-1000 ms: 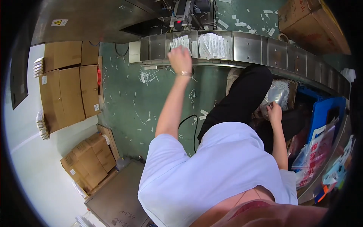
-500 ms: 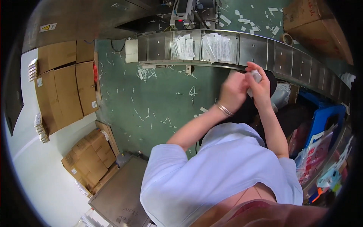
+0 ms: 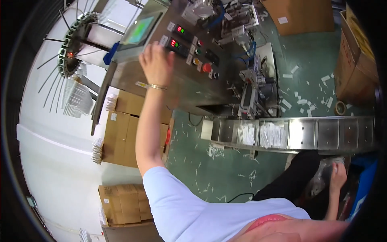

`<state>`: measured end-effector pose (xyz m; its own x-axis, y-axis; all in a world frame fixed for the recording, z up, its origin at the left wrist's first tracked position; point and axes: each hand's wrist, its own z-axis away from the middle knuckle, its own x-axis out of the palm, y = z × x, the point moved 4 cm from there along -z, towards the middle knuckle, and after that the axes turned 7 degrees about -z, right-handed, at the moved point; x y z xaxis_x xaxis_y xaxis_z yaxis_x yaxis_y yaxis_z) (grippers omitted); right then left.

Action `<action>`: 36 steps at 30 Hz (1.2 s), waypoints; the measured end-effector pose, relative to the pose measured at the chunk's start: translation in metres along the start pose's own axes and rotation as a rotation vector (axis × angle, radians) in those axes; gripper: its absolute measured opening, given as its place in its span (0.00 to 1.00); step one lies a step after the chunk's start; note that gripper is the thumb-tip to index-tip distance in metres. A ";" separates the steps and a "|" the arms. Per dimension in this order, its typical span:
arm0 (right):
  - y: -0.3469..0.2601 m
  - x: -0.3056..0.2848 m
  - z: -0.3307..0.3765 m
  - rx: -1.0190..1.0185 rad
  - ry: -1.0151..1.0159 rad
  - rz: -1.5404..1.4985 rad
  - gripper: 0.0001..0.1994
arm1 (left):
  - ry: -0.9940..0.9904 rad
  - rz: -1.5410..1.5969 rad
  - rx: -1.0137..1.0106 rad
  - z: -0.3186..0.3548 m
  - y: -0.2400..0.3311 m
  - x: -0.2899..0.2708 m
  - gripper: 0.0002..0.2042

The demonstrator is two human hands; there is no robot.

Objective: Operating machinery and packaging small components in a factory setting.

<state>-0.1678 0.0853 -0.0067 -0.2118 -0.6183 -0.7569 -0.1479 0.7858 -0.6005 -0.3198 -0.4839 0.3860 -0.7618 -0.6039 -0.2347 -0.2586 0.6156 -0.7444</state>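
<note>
Operator at the machine's control panel (image 3: 189,48), mid-adjustment.
Left hand (image 3: 156,64), fingers loosely open, reaches up to the panel beside the touchscreen (image 3: 139,30); right hand (image 3: 338,174) grips a clear plastic bag (image 3: 322,177) below the steel conveyor (image 3: 322,133). A precise press on one control appears to come next.

The right hand (image 3: 338,174) sits low at the right of the frame, and the clear plastic bag (image 3: 322,177) covers part of it, so its fingers cannot be made out. What is inside the bag is too blurry to tell. The left hand (image 3: 156,64) shows only its back, near the top, so its fingertips are hidden against the control panel (image 3: 189,44). The cardboard box (image 3: 356,60) at the upper right is cut off by the dark rim. The small white packets (image 3: 272,135) on the metal conveyor (image 3: 322,135) are too tiny to tell apart.
</note>
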 end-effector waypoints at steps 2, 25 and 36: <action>0.034 -0.002 0.029 0.028 -0.004 0.152 0.12 | 0.026 -0.055 -0.020 -0.015 -0.032 0.005 0.19; 0.084 0.006 0.087 0.288 0.023 0.242 0.11 | -0.280 0.082 0.472 0.069 0.091 0.085 0.17; 0.089 -0.004 0.111 0.311 0.099 0.228 0.11 | -0.171 0.052 0.470 0.053 0.095 0.089 0.14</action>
<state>-0.0726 0.1559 -0.0857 -0.2997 -0.4124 -0.8603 0.2097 0.8512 -0.4811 -0.3809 -0.5060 0.2617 -0.6478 -0.6770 -0.3493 0.1032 0.3762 -0.9208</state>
